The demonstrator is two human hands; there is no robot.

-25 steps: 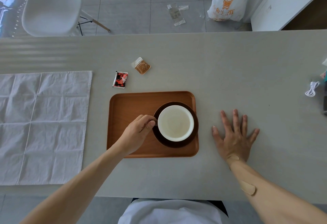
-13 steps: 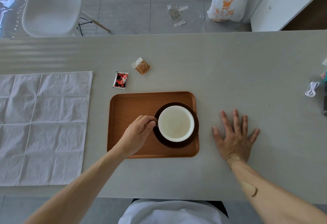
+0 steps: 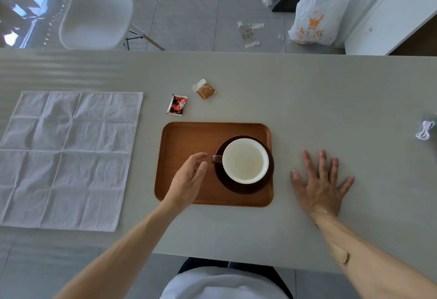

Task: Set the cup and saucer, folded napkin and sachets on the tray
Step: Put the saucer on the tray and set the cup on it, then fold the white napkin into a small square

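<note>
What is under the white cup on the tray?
The cup stands on a dark brown saucer, which rests on the wooden tray. The saucer's centre is covered by the cup, so it cannot be seen.

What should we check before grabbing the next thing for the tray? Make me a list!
1. Cup sits on saucer, both on the tray: ok.
2. Left hand holds nothing, free to reach: ok.
3. Right hand flat on the table, out of the way: ok.
4. Napkin folded: not ok, it lies spread open on the table.
5. Red sachet and brown sachet on the tray: not ok, both lie beyond it.
6. Bare space on the tray's left side: ok.
</note>
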